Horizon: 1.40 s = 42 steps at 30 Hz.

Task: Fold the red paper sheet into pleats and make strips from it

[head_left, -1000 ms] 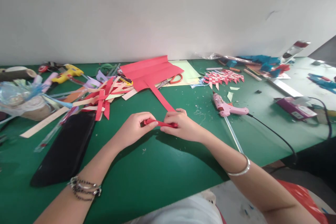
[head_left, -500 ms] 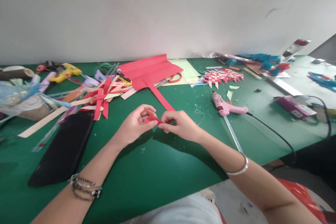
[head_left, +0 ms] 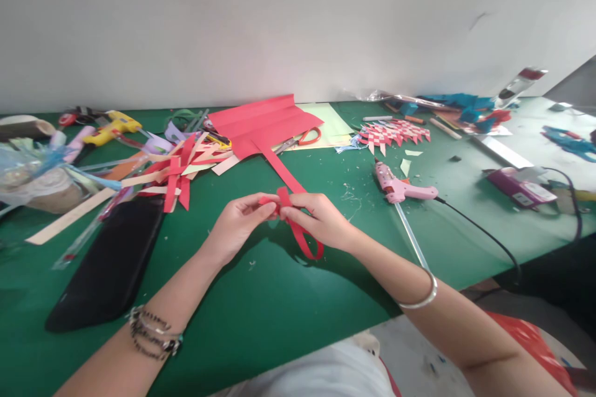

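Between my two hands is a red paper strip [head_left: 308,247], its loop hanging below my right fingers and a short end sticking up between the hands. My left hand [head_left: 239,220] pinches a folded red bit of it at the fingertips. My right hand [head_left: 321,217] is closed on the strip beside that, fingertips nearly touching the left ones. Another straight red strip [head_left: 279,167] runs from the large red paper sheet [head_left: 265,127] down to behind my right hand; whether it joins the held piece is hidden.
A pink glue gun [head_left: 403,186] with a clear glue stick lies right of my hands. Orange-handled scissors [head_left: 310,135] rest by the red sheet. Paper strips [head_left: 186,167] pile up left, above a black pouch [head_left: 109,267]. Woven red-and-white pieces [head_left: 393,133] lie at the back.
A loop of red strip now hangs below my right hand, and a short end stands up between my fingers. Both hands stay close together in nearly the same place.
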Available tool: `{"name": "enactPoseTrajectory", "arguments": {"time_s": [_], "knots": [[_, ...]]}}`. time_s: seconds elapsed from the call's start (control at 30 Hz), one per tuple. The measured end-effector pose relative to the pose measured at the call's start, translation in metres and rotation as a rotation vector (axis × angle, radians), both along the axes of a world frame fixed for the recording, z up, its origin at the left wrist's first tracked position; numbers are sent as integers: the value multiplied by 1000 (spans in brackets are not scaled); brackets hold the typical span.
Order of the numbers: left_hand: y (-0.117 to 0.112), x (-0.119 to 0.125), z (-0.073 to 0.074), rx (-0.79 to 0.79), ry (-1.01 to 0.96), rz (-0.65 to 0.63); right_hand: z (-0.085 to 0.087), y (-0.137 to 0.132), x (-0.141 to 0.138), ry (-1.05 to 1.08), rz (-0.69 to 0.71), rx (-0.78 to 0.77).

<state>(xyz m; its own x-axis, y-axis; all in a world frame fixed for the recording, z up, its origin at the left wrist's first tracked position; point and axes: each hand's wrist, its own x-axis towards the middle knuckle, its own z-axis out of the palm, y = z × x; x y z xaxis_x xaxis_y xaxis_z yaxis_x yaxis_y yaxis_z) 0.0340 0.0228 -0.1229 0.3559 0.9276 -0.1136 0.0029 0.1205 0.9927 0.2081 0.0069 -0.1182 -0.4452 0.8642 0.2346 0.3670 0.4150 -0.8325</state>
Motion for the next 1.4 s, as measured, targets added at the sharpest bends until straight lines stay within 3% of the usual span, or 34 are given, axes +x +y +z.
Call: {"name": "enactPoseTrajectory", "arguments": {"time_s": [0.2, 0.47, 0.97, 1.23, 1.4], "knots": [[-1, 2, 2, -39, -45, 20, -1, 2, -1, -38, 100, 163], [-3, 4, 2, 55, 39, -31, 0, 0, -3, 19, 78, -76], [-7, 4, 7, 185, 117, -39, -1, 0, -3, -75, -18, 40], [-7, 1, 3, 266, 188, -54, -6, 0, -3, -5, -131, -25], [-5, -1, 2, 245, 173, 2, -7, 1, -2, 162, -73, -108]]}}
